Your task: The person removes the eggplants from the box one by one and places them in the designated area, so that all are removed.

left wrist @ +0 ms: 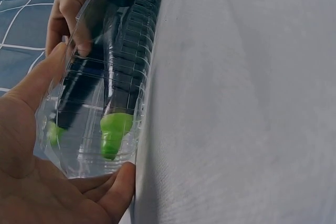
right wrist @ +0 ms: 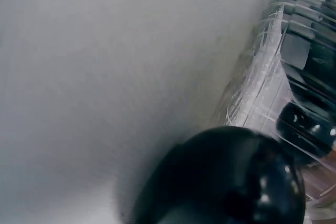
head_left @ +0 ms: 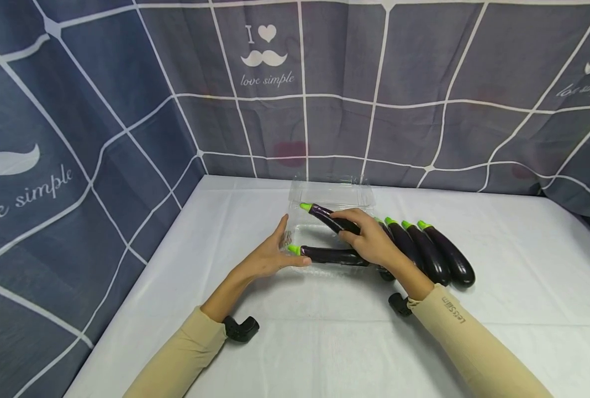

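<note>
A clear plastic box [head_left: 311, 232] lies on the table with its lid folded back. My left hand [head_left: 267, 258] grips the box's left end, thumb along the near side and fingers at the far side. One eggplant [head_left: 332, 256] with a green cap lies along the near side of the box. My right hand [head_left: 369, 237] holds a second eggplant [head_left: 325, 215] by its body, over the far part of the box, green cap pointing left. In the left wrist view, green caps [left wrist: 115, 132] show through the ribbed wall. A large shiny eggplant end [right wrist: 226, 177] fills the lower right wrist view.
Several eggplants [head_left: 446, 249] lie side by side right of the box, partly behind the right forearm. The transparent lid [head_left: 331, 193] reaches toward the patterned curtain [head_left: 340, 127] behind. White cloth [head_left: 325, 331] covers the table.
</note>
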Demonstrator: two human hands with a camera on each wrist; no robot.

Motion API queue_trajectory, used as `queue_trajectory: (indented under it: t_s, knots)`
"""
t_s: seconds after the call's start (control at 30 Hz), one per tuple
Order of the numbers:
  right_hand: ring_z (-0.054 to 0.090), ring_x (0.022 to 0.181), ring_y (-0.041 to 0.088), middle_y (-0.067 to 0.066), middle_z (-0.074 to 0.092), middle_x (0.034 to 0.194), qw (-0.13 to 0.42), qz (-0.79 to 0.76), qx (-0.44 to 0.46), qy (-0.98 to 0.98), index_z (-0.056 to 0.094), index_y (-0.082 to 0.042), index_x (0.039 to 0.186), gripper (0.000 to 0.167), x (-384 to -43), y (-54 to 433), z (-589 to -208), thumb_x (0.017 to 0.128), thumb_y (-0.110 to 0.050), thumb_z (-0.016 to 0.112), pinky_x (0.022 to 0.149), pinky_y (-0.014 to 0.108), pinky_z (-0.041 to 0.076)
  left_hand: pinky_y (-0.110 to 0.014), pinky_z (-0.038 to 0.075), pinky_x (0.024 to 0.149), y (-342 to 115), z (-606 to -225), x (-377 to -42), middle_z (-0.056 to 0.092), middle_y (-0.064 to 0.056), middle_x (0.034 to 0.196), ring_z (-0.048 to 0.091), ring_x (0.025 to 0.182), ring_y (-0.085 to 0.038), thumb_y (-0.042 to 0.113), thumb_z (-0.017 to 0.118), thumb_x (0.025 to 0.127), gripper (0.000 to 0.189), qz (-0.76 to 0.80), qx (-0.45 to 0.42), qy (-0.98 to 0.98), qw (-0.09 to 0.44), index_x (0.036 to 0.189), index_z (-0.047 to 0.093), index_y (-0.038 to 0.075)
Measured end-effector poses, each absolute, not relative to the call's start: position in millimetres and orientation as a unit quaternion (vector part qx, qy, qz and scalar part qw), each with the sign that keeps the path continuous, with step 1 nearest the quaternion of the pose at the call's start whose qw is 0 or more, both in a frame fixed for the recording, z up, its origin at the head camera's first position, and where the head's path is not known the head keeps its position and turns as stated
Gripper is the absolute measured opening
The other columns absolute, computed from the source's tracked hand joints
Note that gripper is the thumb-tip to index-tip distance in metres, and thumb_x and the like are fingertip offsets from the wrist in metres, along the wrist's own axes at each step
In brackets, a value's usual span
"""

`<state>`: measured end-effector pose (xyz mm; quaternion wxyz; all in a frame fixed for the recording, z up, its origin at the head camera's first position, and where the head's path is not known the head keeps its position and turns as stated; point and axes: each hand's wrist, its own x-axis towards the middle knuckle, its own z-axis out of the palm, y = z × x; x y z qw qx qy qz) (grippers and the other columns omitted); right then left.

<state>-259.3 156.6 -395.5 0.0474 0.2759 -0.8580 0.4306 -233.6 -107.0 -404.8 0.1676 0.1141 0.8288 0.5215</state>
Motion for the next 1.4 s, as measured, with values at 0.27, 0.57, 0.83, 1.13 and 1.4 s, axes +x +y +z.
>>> queue_trajectory:
  t_s: [0.27, 0.57, 0.83, 1.13, 1.4]
  knots:
    - [0.046, 0.123, 0.029, 0.013, 0.052, 0.132, 0.092, 0.495, 0.23, -0.832, 0.059, -0.01, 0.136, 0.042, -256.1, 158.3, -392.8, 0.095, -0.007, 0.065, 0.091, 0.055, 0.043, -0.05, 0.014, 0.116, -107.4, -406.2, -235.1, 0.007, -0.01, 0.164, 0.009, 0.148, -0.02, 0.038, 0.086, 0.076, 0.126, 0.537, 0.121, 0.818, 0.167, 0.159, -0.008, 0.022]
    - [0.044, 0.123, 0.036, 0.02, 0.045, 0.131, 0.09, 0.534, 0.21, -0.814, 0.052, -0.005, 0.142, 0.046, -253.7, 158.2, -388.2, 0.097, -0.004, 0.062, 0.088, 0.053, 0.046, -0.052, 0.015, 0.115, -107.2, -407.0, -235.5, 0.006, -0.008, 0.164, 0.009, 0.148, -0.021, 0.04, 0.086, 0.075, 0.127, 0.531, 0.118, 0.823, 0.165, 0.16, -0.006, 0.021]
    - [0.048, 0.117, 0.032, 0.018, 0.045, 0.125, 0.103, 0.542, 0.193, -0.812, 0.052, -0.01, 0.143, 0.049, -252.0, 160.5, -387.7, 0.096, -0.011, 0.067, 0.087, 0.049, 0.05, -0.049, 0.014, 0.116, -105.9, -406.9, -235.7, 0.004, -0.004, 0.164, 0.008, 0.148, -0.018, 0.038, 0.086, 0.076, 0.126, 0.529, 0.119, 0.823, 0.167, 0.16, -0.007, 0.021]
    - [0.045, 0.116, 0.033, 0.018, 0.045, 0.128, 0.105, 0.54, 0.173, -0.817, 0.052, -0.008, 0.142, 0.055, -245.1, 159.7, -383.2, 0.092, -0.014, 0.072, 0.088, 0.051, 0.047, -0.049, 0.014, 0.116, -105.6, -405.8, -233.5, 0.005, -0.006, 0.164, 0.009, 0.148, -0.02, 0.034, 0.086, 0.078, 0.124, 0.529, 0.113, 0.824, 0.168, 0.159, -0.007, 0.021]
    - [0.049, 0.111, 0.027, 0.013, 0.049, 0.121, 0.107, 0.537, 0.169, -0.819, 0.054, -0.012, 0.142, 0.053, -233.3, 175.8, -372.9, 0.092, -0.018, 0.072, 0.086, 0.032, 0.046, -0.049, 0.013, 0.116, -106.8, -407.5, -233.7, 0.006, -0.008, 0.164, 0.008, 0.148, -0.02, 0.035, 0.085, 0.077, 0.124, 0.528, 0.115, 0.825, 0.166, 0.159, -0.007, 0.021]
